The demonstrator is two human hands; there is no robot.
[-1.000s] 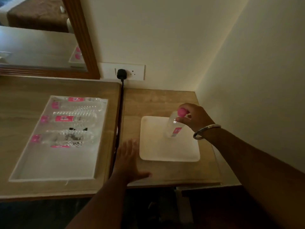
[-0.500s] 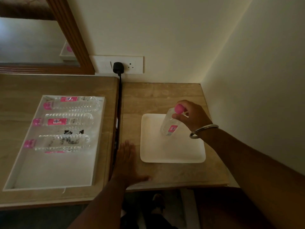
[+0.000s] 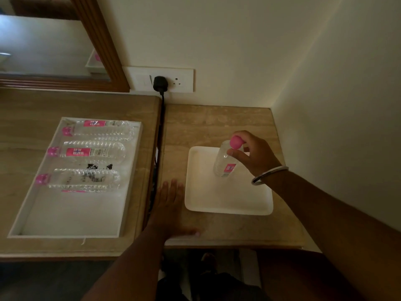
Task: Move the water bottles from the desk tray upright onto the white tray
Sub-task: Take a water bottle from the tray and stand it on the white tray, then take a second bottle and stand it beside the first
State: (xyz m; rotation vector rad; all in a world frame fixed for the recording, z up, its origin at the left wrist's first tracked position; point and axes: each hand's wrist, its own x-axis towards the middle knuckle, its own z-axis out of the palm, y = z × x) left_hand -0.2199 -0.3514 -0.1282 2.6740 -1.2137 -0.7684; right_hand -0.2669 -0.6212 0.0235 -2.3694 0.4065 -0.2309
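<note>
A: Where is the bottle at this moment?

B: The right hand grips one clear water bottle by the neck, just under its pink cap, with the base on or just above the white tray; I cannot tell which. It stands close to upright. The left hand lies flat and empty on the bench beside that tray.

A: And the others?

B: Three more bottles lie on their sides in the desk tray.

A: How would they handle?

B: My guess: thin ribbed plastic, full, so fairly heavy and slightly yielding. Squeezed mid-body the wall would flex. The stiff neck below the cap seems the surest hold. Tall and narrow, each could tip if let go while leaning.
</note>
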